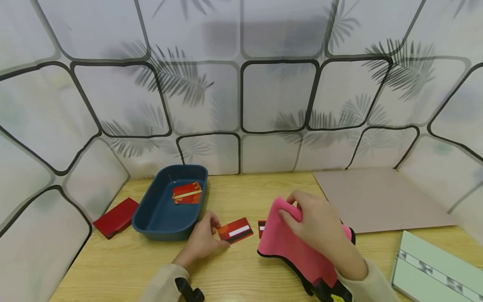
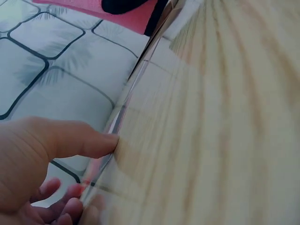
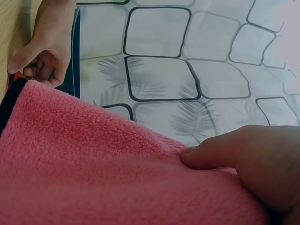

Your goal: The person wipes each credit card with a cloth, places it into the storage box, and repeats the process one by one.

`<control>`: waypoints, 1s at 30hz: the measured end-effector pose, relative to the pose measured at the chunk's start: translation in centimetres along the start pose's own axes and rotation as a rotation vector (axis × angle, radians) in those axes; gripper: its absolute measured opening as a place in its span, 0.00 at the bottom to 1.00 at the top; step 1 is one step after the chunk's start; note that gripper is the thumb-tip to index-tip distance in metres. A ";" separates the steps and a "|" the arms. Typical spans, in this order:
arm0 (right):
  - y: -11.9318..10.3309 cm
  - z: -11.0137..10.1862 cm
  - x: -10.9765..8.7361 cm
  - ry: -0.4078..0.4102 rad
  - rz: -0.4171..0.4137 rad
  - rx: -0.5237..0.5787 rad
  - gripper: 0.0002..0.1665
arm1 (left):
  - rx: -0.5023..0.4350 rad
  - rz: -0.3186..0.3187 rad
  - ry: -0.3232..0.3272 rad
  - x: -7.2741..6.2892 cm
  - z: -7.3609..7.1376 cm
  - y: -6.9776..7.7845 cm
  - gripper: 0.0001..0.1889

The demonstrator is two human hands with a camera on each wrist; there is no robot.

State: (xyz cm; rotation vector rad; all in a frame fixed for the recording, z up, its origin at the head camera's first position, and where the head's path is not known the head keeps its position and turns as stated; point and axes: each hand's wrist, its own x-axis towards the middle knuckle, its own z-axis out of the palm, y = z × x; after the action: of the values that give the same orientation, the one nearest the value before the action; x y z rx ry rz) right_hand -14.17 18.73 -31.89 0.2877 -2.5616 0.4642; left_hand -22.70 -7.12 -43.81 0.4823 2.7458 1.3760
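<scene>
Pink cloth (image 1: pixel 284 241), grasped by the right hand (image 1: pixel 318 220) over the worktop (image 1: pixel 241 279) well short of its rear edge, risked displacing the partly hidden card (image 1: pixel 261 226) if dragged low, while the left hand (image 1: pixel 203 240) pinched the red card (image 1: pixel 237 230).

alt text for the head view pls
A person's right hand pinches a pink cloth over a wooden table while the left hand holds a red card; part of another card shows beside the cloth. Further left, a blue tray holds red-and-gold cards, with a flat red case beside it.
</scene>
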 end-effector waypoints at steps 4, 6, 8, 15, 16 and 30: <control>-0.1 0.0 -0.1 -0.009 0.008 0.020 0.12 | 0.017 0.038 0.028 0.0 0.1 0.4 0.29; -0.1 0.0 -0.2 -0.008 0.017 0.021 0.12 | 0.017 0.073 0.035 0.1 0.2 0.5 0.29; -0.1 0.0 -0.2 -0.014 0.026 0.021 0.12 | -0.009 0.105 0.029 0.2 0.3 0.7 0.29; -0.2 0.1 -0.2 -0.051 0.033 0.015 0.12 | -0.142 0.081 -0.024 0.2 0.3 0.6 0.32; -0.2 0.1 -0.3 -0.049 0.033 0.012 0.12 | -0.144 0.078 -0.017 0.1 0.4 0.6 0.31; -0.1 0.5 -0.3 -0.009 -0.041 -0.006 0.14 | -0.112 0.136 0.108 -0.5 1.2 0.9 0.13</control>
State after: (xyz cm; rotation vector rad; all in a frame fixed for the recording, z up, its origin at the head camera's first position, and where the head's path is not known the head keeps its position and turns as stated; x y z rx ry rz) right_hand -14.09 18.48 -32.45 0.3397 -2.5609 0.4406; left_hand -21.82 -5.84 -43.89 0.6155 2.7441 1.6230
